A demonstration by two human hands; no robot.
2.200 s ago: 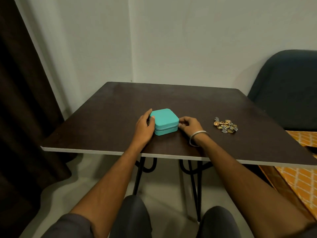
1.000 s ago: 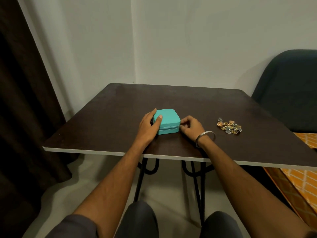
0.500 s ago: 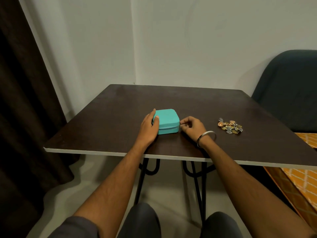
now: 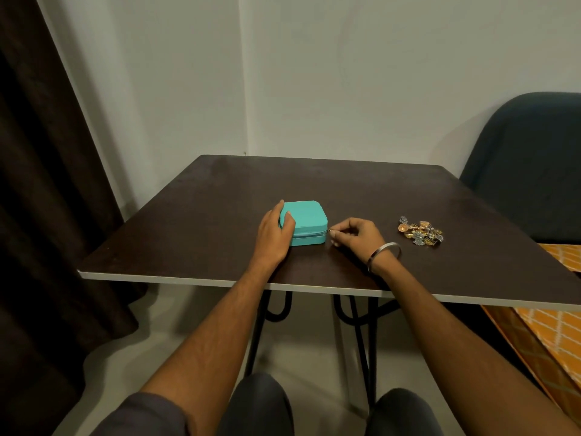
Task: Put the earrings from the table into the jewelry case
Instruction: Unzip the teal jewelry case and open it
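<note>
You sit at a dark brown table [image 4: 345,190] with a pale front edge, set into the corner of a plain wall. A dark curtain [image 4: 41,215] hangs along the left side, and a dark chair [image 4: 531,158] stands at the far right, past the table's edge. Near the right edge, below the tabletop, lies an orange patterned cloth [image 4: 553,328].

Your left hand [image 4: 273,234] rests on the table, cupped loosely against the left side of the jewelry case [image 4: 306,219], thumb lying on the lid. The case is small, teal and square with rounded corners; it sits closed and flat, near the middle of the table, a little toward the near edge.

Your right hand [image 4: 356,233] sits just right of the case, fingers curled in, thumb and forefinger pinched on the small zipper pull [image 4: 329,230] at the case's near right corner. A silver bangle [image 4: 384,255] circles that wrist.

The earrings [image 4: 420,234], gold and silver, lie in a small heap on the table, well right of your right hand and apart from the case.
</note>
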